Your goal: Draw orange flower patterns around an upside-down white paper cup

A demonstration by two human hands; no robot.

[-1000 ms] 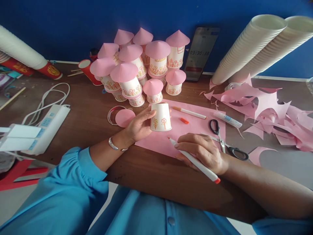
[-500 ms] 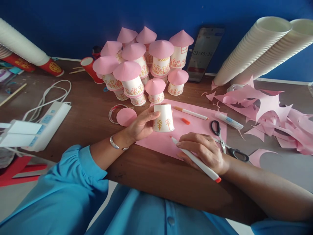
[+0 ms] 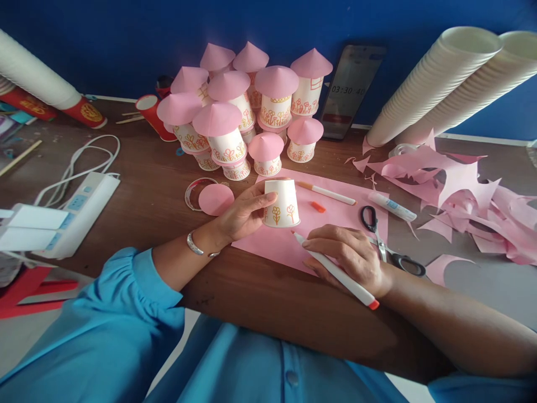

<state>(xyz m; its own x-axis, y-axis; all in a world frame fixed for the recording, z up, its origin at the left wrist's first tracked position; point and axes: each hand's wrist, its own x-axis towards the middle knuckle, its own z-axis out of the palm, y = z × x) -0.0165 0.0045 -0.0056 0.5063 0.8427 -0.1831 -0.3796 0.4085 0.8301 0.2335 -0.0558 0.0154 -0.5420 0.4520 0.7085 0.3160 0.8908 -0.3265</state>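
Along the near edge, a strip of smooth wood-grained surface left the forearms room. The right hand had its fingers wrapped round a slim plastic marker, its tip just beside the paper cup's rim. The tapered paper cup, upside down over a flat pink sheet, was grasped by the left hand's fingers. Right of it lay scissors and curled scraps; farther back, cone-roofed cups crowded together
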